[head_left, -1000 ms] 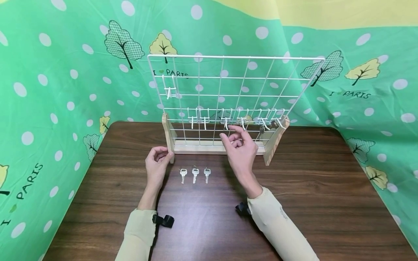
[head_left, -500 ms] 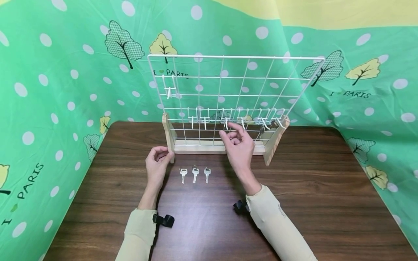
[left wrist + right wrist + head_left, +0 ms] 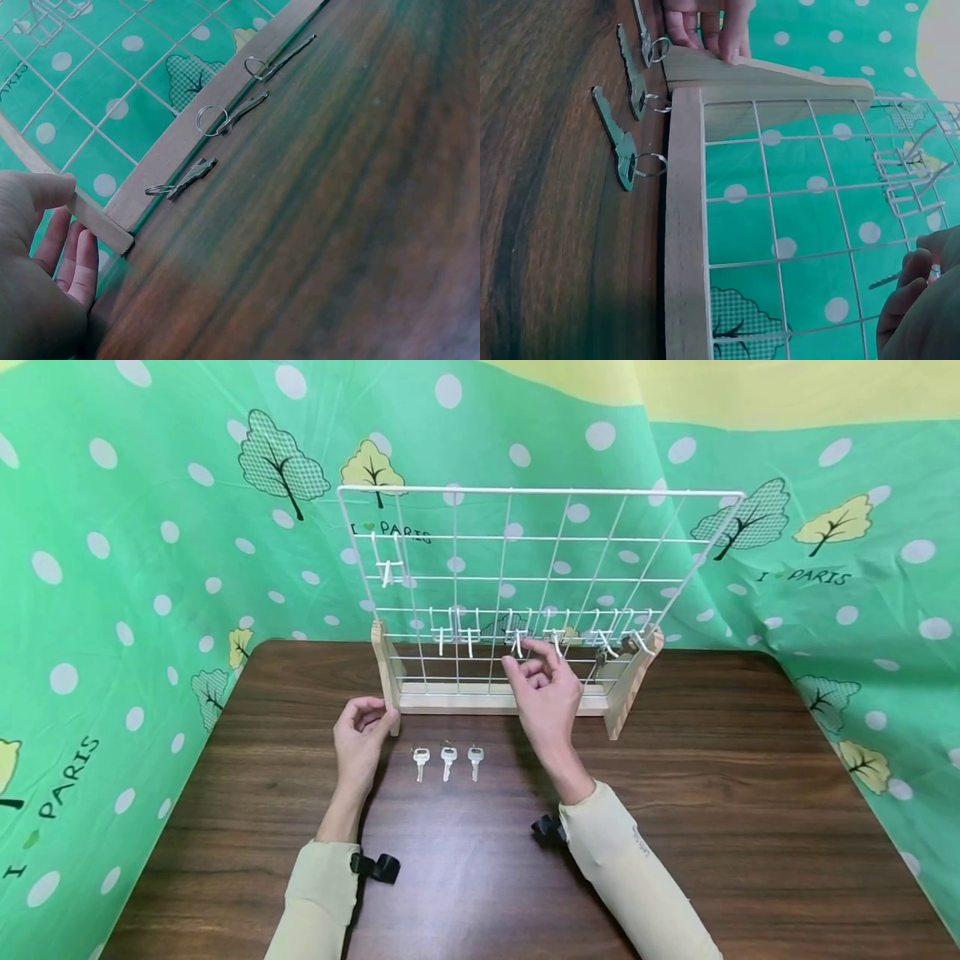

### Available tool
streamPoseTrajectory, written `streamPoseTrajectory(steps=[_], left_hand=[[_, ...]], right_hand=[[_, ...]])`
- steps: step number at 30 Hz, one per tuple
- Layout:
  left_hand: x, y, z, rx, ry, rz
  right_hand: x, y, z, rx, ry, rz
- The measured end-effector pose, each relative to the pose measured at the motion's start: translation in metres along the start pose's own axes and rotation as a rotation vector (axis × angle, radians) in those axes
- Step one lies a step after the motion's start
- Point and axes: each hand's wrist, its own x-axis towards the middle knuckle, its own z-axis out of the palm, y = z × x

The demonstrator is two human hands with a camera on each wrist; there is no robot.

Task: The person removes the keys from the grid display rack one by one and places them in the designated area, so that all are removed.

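Note:
A white wire grid rack point(image 3: 540, 491) stands on wooden supports. My left hand point(image 3: 362, 739) holds its left wooden leg point(image 3: 387, 677) between thumb and fingers. At the lower row of hooks, my right hand point(image 3: 551, 693) has thumb and index finger right by a white hook point(image 3: 517, 643). The right wrist view shows a key point(image 3: 885, 281) gripped in it, its blade sticking out past the fingers; the rest is hidden. Three silver keys with rings, a left one point(image 3: 421, 764), a middle one point(image 3: 448, 762) and a right one point(image 3: 476, 762), lie on the table before the rack.
Two bare hooks, one at the left point(image 3: 441, 639) and its neighbour point(image 3: 470, 642), share the lower row. Keys point(image 3: 600, 658) hang from hooks at the right end. Another hook point(image 3: 387, 568) sits higher up on the left. A patterned green cloth point(image 3: 180, 527) surrounds the brown table point(image 3: 247, 777).
My right hand has edged slightly left and away from me, closer to the hook. The left hand keeps its place on the wooden leg, and the three keys lie as before.

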Motion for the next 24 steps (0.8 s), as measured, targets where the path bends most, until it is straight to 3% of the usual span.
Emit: streamPoseTrajectory(steps=[16,24], left_hand=[[-0.0008,-0.0022,-0.0019,-0.010,-0.001,0.010],[-0.0012,-0.0032,-0.0008,-0.011,-0.010,0.024]], right_hand=[[0.0036,0.0001,-0.0006,-0.010,0.066,-0.094],[-0.0011,-0.0017,-0.0029,0.104,0.030,-0.046]])
